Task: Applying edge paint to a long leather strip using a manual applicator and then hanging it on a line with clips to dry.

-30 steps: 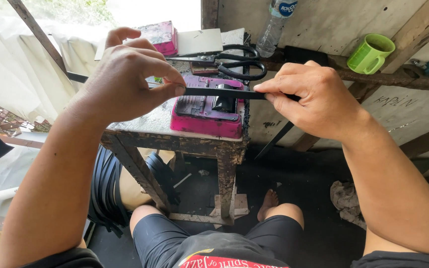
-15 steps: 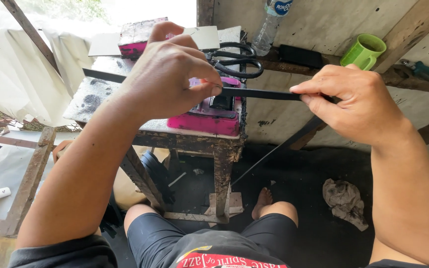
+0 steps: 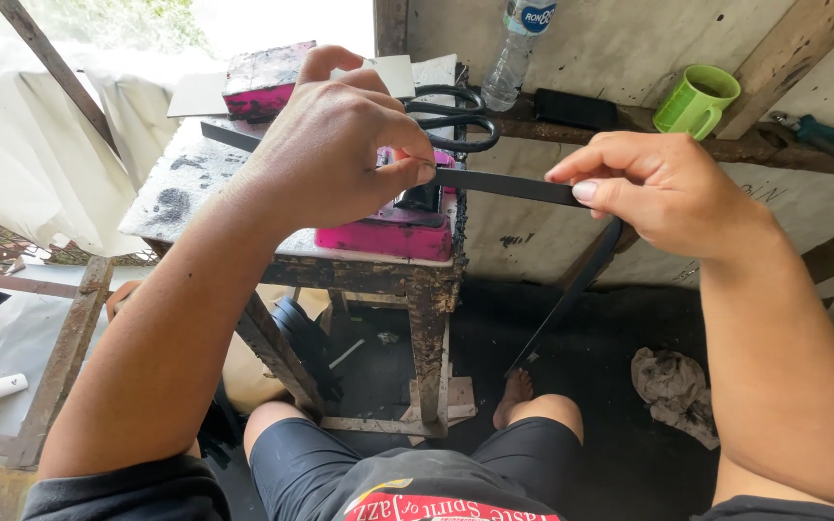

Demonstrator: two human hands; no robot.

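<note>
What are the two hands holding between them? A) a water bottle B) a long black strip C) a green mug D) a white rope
B: the left hand and the right hand each pinch the long black strip, while the green mug sits untouched on the ledge behind.

A pink box (image 3: 385,232) sits at the near right corner of the small table (image 3: 171,198), black scissors (image 3: 451,116) behind it. A plastic bottle (image 3: 516,53), green mug (image 3: 695,99) and phone (image 3: 574,109) stand on the wall ledge (image 3: 784,154).
</note>
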